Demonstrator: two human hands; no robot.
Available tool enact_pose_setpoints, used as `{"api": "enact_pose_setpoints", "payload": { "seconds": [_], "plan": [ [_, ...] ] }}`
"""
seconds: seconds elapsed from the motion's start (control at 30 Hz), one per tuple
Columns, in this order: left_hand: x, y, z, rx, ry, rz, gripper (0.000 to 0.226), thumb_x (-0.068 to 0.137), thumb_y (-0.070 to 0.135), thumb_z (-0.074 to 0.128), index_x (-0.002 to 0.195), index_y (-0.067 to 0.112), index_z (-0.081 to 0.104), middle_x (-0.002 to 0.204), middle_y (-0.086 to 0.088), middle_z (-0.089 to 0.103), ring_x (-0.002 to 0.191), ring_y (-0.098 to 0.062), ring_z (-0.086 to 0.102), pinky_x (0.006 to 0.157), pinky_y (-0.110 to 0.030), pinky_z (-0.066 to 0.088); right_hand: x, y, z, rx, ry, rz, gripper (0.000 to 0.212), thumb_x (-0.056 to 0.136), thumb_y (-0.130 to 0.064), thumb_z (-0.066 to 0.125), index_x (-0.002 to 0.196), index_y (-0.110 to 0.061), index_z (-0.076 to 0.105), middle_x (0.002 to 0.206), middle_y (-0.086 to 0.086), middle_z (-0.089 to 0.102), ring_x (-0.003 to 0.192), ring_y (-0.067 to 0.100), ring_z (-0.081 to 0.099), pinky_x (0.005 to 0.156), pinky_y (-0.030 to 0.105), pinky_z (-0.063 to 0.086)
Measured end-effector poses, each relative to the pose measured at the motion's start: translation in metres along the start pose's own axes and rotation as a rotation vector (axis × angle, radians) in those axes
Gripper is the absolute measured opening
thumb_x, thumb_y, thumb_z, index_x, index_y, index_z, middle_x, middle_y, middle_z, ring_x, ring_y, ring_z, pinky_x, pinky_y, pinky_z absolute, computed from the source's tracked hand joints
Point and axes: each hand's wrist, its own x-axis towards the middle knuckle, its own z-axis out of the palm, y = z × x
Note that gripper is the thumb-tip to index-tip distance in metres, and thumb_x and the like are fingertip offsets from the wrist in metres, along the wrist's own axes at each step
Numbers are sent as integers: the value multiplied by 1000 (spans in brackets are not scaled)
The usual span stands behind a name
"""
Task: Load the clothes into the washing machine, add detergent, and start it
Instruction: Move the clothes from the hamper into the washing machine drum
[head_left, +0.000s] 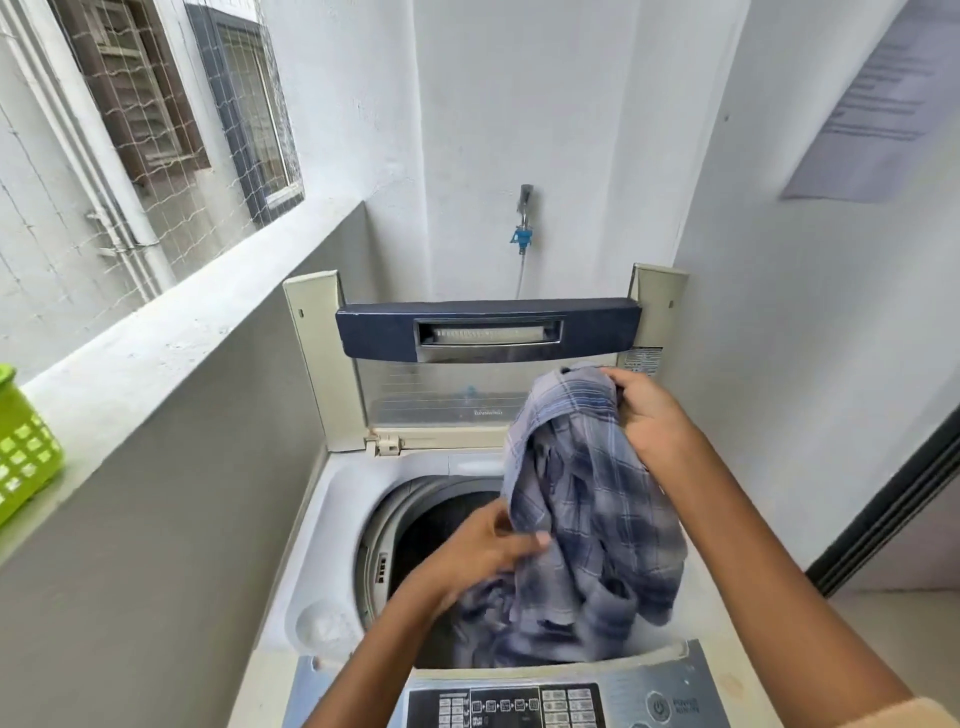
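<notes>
The blue checked shirt (587, 499) hangs over the washing machine's drum (415, 530), its tail already inside. The right hand (649, 415) pinches its top at two o'clock; the left hand (478, 551) grips its lower folds at nine. Loading looks underway. The lid (488, 332) stands open at twelve; detergent and the control panel (524, 704) at six remain.

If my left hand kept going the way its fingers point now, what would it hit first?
Most likely the plaid shirt. The left hand points rightward, fingers already touching the fabric hanging from the right hand over the drum. Depth is unclear, so it could slide behind a fold.
</notes>
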Motion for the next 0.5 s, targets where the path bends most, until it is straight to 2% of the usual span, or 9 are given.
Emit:
{"api": "enact_pose_setpoints", "payload": {
  "seconds": [0.03,0.1,0.13,0.2,0.27,0.4,0.5],
  "plan": [
    [4,4,1,-49,116,-3,6,91,16,59,95,12,56,84,1,66,74,-15,65,64,-21,50,0,-2,-1,14,-2,8,28,95,-7,37,77,1,56,46,10,63,41,19,62,40,26,53],
    [13,9,-12,-106,386,-4,19,97,10,44,81,13,53,63,4,62,58,-12,60,61,-27,49,-1,-5,-7,32,27,32,26,95,-10,39,76,-3,54,47,8,61,41,19,61,41,26,53],
    [14,13,-23,-122,518,23,22,98,9,41,80,12,53,62,2,61,59,-14,59,62,-28,47,-1,-8,-12,36,43,51,25,95,-12,40,75,-4,53,49,8,61,44,20,61,43,27,54],
    [14,27,-48,-107,712,126,21,98,9,39,87,6,57,78,-10,62,76,-18,56,66,-29,45,-2,-12,-26,8,83,70,22,92,-13,42,74,-7,52,62,7,55,57,22,58,46,27,54],
    [10,46,-69,-132,767,240,22,97,11,41,91,3,61,88,-14,63,81,-20,56,73,-29,48,-1,-11,-38,-33,126,91,17,90,-11,44,78,-6,54,70,7,49,63,21,52,46,24,54],
    [4,78,-89,-192,738,352,27,96,13,42,78,17,62,77,2,66,68,-8,59,62,-19,49,7,3,-49,-63,184,132,15,84,2,44,76,-9,51,68,9,46,59,19,45,43,20,51],
    [3,92,-96,-180,723,377,25,95,17,44,78,19,61,79,3,64,72,-7,57,67,-22,48,18,16,-56,-291,256,-66,33,76,18,44,90,-10,55,69,9,49,56,19,44,49,22,44]
  ]
}}
